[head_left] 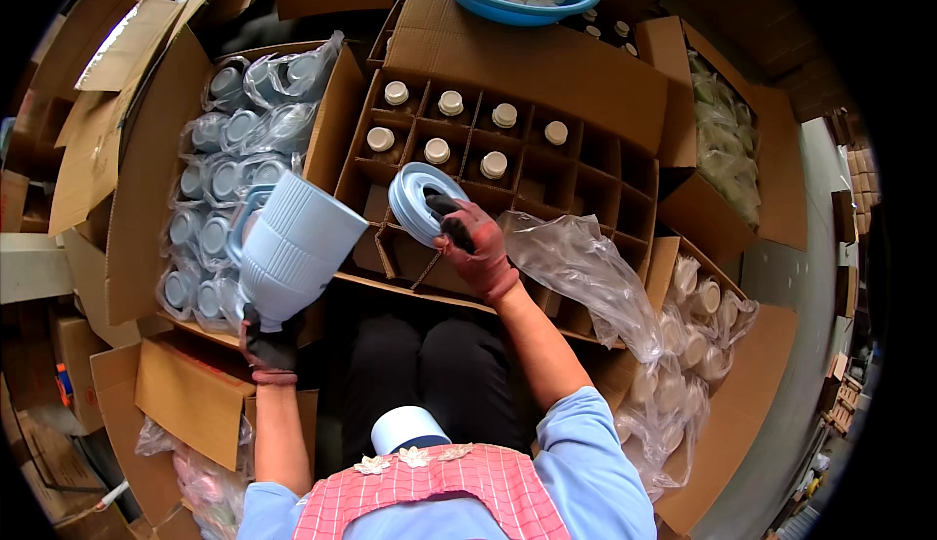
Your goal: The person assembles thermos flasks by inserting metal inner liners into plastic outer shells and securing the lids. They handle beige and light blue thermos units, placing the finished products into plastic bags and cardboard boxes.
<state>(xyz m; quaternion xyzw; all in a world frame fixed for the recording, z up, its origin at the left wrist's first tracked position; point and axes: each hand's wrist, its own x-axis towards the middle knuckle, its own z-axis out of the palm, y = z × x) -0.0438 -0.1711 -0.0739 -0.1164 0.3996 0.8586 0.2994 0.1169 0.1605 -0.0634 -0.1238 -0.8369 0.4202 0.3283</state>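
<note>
My left hand [267, 347], in a dark and red work glove, is closed round the narrow base of a light blue ribbed mug [303, 237] with a side handle. The mug is tilted, and it may be more than one nested together. My right hand [478, 252], gloved the same way, grips a light blue round lid [418, 198] by its edge; it looks like a small stack. Below the lid stands a divided carton [527, 156], with several white-capped bottles [437, 150] in its cells. Another light blue cup-like piece [410, 428] shows by my lap, partly hidden by the apron.
At left, an open carton [142, 198] holds several bagged light blue cups [224, 179]. A blue basin [527, 13] of white caps sits at the far side. Clear plastic wrap [586, 267] drapes over the divided carton's right side. Cartons of bagged pale cups [693, 350] and greenish items [727, 140] stand right.
</note>
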